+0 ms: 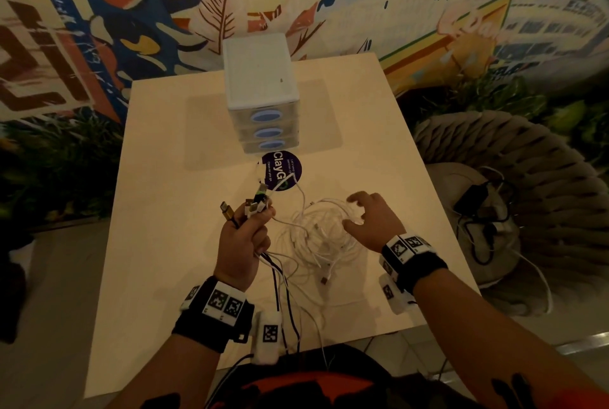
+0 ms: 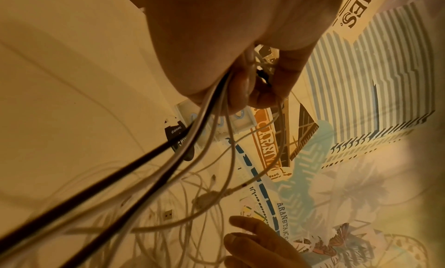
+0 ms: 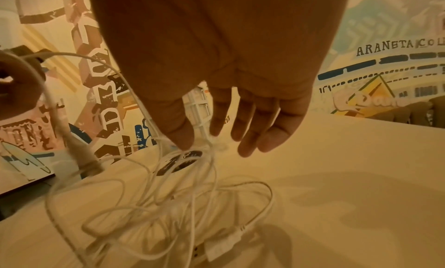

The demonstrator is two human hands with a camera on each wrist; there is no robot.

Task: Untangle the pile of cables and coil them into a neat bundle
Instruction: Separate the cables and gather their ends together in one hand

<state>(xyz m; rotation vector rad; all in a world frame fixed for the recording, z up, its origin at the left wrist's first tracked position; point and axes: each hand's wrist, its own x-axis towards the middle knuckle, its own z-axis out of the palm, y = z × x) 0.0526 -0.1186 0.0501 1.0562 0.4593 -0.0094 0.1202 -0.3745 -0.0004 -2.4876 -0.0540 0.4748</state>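
Tangle of white cables lay in loose overlapping loops on the pale table, directly below and between the two hands. A bunch of connector ends stood up out of the left hand, whose fingers were curled tight round the gathered strands; black and white leads trailed from under its palm toward the person's body and over the near table edge. The right hand hovered palm-down over the far side of the tangle, fingers spread and slack, gripping nothing.

Left wrist view: the strands passed through the closed left fist and fanned out below it, with fingers of the other hand entering at the bottom edge. Right wrist view: the spread right fingers hung just above the loops, thumb tip nearest a strand; whether it touched could not be told. A white plug lay near the wrist.

Beyond the left hand sat a dark round sticker, then a small white drawer unit.
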